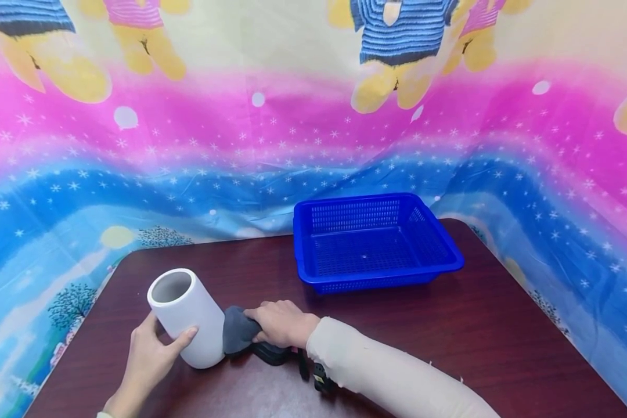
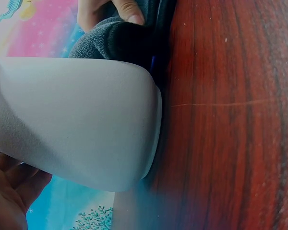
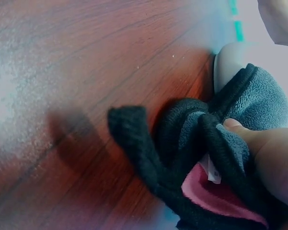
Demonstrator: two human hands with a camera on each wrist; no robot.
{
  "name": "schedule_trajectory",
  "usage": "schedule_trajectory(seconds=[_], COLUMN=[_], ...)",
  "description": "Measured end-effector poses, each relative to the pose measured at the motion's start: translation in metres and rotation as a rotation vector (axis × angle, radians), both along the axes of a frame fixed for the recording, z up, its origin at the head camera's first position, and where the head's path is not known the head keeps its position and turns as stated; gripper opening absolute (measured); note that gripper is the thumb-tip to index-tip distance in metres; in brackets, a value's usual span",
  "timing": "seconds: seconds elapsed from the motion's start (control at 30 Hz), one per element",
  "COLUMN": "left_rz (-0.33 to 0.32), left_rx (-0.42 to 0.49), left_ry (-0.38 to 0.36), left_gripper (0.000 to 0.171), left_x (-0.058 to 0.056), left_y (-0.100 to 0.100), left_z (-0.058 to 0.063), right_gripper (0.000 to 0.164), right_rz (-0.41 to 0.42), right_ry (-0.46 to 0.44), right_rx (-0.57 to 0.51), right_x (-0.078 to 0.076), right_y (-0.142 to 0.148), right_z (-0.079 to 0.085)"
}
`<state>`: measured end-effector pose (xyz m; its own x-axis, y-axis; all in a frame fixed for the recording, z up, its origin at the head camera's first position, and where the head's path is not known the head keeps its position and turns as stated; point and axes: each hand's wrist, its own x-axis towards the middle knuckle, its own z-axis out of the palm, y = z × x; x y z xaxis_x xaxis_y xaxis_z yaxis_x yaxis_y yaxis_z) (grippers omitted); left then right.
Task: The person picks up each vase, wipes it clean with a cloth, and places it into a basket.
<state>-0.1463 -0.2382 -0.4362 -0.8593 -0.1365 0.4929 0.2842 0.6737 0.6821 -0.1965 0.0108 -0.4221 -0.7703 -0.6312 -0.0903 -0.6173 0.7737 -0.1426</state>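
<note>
A smooth white vase is at the left of the table, its round mouth facing up. My left hand holds it from the left, thumb on the near side and fingers partly hidden behind. My right hand grips a dark grey fleecy cloth with black edging and lies against the vase's right side near its base. In the right wrist view the cloth's folds show a pink patch and a small white tag. A loose black strip of it sticks out over the table.
A blue plastic basket with mesh walls stands at the back right of the dark red wood table. A colourful printed curtain hangs behind and at both sides. A black strap with a buckle sits under the right wrist.
</note>
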Motion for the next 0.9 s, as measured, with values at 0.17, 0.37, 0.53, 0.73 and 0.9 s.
schedule_trajectory(seconds=[0.17,0.37,0.53,0.73,0.9], left_rz=[0.005,0.006,0.002,0.005,0.006], left_rx=[-0.001,0.0,0.003,0.002,-0.002], left_ry=[-0.002,-0.008,-0.009,-0.011,-0.01], left_gripper=[0.057,0.056,0.057,0.057,0.057], left_x=[0.0,0.0005,0.0008,0.001,0.0006], left_y=[-0.0001,0.0,0.0001,0.0003,0.0007], left_z=[-0.0002,0.0001,0.0002,0.0007,0.0011], right_gripper=[0.049,0.05,0.05,0.053,0.053], right_rz=[-0.008,-0.006,-0.004,-0.001,0.002], right_ry=[-0.009,-0.001,-0.008,-0.007,0.004], right_rx=[0.009,0.013,0.006,-0.002,-0.012], right_x=[0.0017,0.0024,0.002,0.0003,-0.0007], right_y=[-0.0001,-0.0003,0.0002,0.0012,0.003], right_z=[-0.0004,-0.0012,-0.0031,-0.005,-0.0051])
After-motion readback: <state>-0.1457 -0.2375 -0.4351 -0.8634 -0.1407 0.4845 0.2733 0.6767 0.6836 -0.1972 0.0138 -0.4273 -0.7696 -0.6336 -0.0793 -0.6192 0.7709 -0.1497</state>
